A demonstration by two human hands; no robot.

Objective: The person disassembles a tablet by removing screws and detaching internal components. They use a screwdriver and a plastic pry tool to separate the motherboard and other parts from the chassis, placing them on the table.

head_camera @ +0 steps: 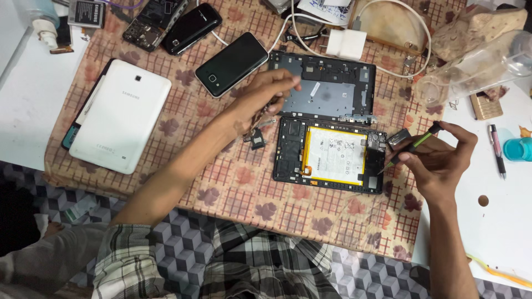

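Opened black tablet body [332, 158], its back removed to show a white, yellow-edged battery [334, 155], lies flat near the front edge of a brown floral checked cloth [266, 205], directly ahead of the person's lap. To its right, the right hand [440, 160] hovers with the wrist bent inward, fingers pinched closed around a thin green-and-black screwdriver [413, 145]. That tool slants down to the left, its tip at the tablet body's right edge, beside a small dark component block [376, 141]. A small grey metal piece [399, 137] sits just beside the fingertips.

Left of the tablet body, the left forearm stretches diagonally across the cloth. The left hand [263, 99] is palm down, fingers curled loosely and resting on the left edge of a detached grey-blue inner frame panel [327, 91], which lies just beyond the tablet body, nearly touching it. Whether that hand actually grips anything cannot be told; small dark loose parts [256, 138] lie under the wrist.

Farther left rests a white tablet [120, 115], face down. Beyond the hands lie a black smartphone [231, 63], a white charger block [346, 44] with cable, and further dismantled phones.
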